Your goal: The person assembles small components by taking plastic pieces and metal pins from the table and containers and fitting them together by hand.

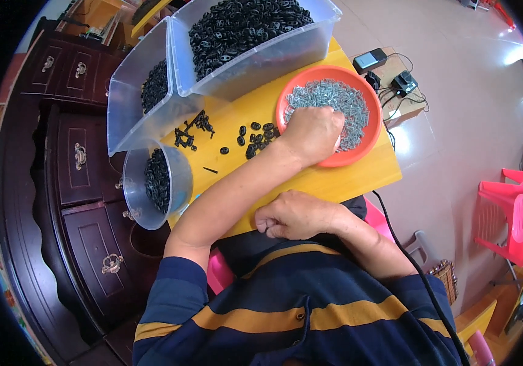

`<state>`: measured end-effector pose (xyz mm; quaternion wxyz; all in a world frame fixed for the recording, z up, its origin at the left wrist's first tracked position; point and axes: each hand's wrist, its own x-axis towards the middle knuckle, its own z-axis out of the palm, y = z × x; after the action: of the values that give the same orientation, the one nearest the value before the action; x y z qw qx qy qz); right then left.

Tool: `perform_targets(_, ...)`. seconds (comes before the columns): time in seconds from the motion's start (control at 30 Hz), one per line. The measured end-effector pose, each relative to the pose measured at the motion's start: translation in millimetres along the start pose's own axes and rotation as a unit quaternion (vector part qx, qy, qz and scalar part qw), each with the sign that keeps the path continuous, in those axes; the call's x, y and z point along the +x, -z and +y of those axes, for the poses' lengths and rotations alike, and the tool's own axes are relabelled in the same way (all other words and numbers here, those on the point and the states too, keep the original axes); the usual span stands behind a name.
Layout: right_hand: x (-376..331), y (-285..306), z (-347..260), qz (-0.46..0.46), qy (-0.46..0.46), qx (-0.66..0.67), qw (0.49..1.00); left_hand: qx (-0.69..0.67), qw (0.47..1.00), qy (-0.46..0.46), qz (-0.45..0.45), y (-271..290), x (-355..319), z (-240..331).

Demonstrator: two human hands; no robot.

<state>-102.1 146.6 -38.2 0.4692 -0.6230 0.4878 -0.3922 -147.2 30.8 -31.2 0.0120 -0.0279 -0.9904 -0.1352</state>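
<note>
My left hand [315, 133] reaches across to the right, over the orange round bowl [374, 119]. The bowl holds a heap of small silver screws [327, 93]. The fingers are curled down at the screws, and what they pinch is hidden. My right hand [292, 215] rests at the near edge of the yellow table [359, 182], fingers folded inward; anything inside it cannot be made out. Left of the bowl lie several loose black oval plastic pieces with holes [255, 149]. Farther left is a small pile of thin black parts [197, 127], with a single black pin [210, 170] nearer me.
A large clear bin [255, 58] of black oval pieces stands at the back. Beside it are a smaller clear bin [128, 100] and a round clear tub [182, 177] of black parts. Dark drawers [87, 201] stand left. Electronic devices [369, 60] sit on a box beyond the bowl.
</note>
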Motion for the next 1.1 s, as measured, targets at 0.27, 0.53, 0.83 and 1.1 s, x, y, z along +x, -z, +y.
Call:
perform_targets(0.27,0.8,4.8,-1.3,0.007,-0.006,0.0,1.0,-0.005,0.999,-0.005,0.04,21.6,-11.2,-8.2)
perform_targets(0.53,2.4,8.7,-8.5,0.199,-0.066,0.092,0.974,-0.292,0.931,0.101,0.192,73.8,-86.9,-27.5)
perform_targets(0.83,9.3,9.7,-1.6,0.308,-0.077,0.263,0.911,-0.443,0.849,0.195,0.212,59.0,-152.7,-37.3)
perform_targets(1.1,12.3,11.8,-8.1,0.349,-0.068,0.31,0.882,-0.499,0.814,0.249,0.162,49.9,-167.0,-26.8)
